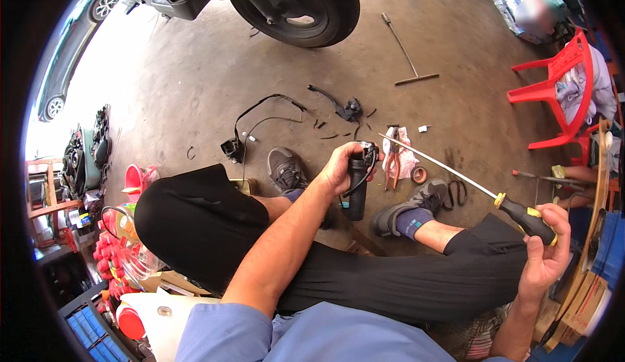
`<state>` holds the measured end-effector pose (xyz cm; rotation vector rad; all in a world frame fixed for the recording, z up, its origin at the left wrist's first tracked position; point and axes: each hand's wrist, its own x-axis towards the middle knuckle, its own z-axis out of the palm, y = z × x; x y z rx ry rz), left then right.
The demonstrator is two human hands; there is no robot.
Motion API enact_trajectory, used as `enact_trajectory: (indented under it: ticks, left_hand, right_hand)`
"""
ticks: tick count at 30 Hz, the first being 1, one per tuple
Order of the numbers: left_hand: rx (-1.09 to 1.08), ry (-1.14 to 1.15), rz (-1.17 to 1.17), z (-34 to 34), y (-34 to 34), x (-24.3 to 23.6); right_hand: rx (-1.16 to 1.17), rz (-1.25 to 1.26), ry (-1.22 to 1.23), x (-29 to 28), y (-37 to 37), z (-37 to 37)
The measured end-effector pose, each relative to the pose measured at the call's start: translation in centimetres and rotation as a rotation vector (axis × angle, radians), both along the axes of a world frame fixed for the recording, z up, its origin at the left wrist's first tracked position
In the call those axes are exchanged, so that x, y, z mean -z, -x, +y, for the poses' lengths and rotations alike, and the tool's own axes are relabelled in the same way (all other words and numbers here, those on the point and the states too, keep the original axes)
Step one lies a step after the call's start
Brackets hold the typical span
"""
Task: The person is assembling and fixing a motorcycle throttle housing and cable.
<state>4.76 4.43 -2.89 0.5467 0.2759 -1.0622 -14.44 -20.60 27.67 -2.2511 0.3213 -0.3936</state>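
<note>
My left hand (340,168) is closed around the top of a black handlebar grip (355,193), which hangs upright with a short black cable looped at its upper end. In my right hand (545,254), out to the right, is a long screwdriver (521,217) with a black and yellow handle. Its shank points up and left, the tip ending above the floor near a pair of orange-handled pliers (392,168). Beneath the pliers lies a whitish cloth or paper (407,157). A roll of tape (418,175) sits beside it, close to my shoe.
A motorbike wheel (325,10) stands ahead. On the floor lie a black lever assembly (348,109), a black cable with a housing (231,148), dark scraps and a T-handle wrench (409,62). A red plastic chair (565,95) is at right; red and clear bottles (117,254) are at left.
</note>
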Motion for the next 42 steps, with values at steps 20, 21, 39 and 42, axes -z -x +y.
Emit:
enact_trajectory:
  ticks: [20, 21, 39, 42]
  left_hand:
    - [-0.011, -0.053, 0.001, 1.1, 0.4, -0.2]
    - [-0.012, -0.053, 0.002, 1.1, 0.4, -0.2]
    - [0.017, -0.071, 0.015, 0.6, 0.4, -0.5]
    - [0.016, -0.065, 0.013, 0.7, 0.4, -0.5]
  right_hand:
    - [-0.050, 0.016, -0.007, 1.8, -1.1, -1.0]
    - [-0.050, 0.014, 0.007, 1.9, -1.1, -1.0]
    - [-0.024, 0.019, 0.006, 2.1, -0.5, -0.7]
    - [-0.024, 0.022, 0.007, 2.2, -0.6, -0.6]
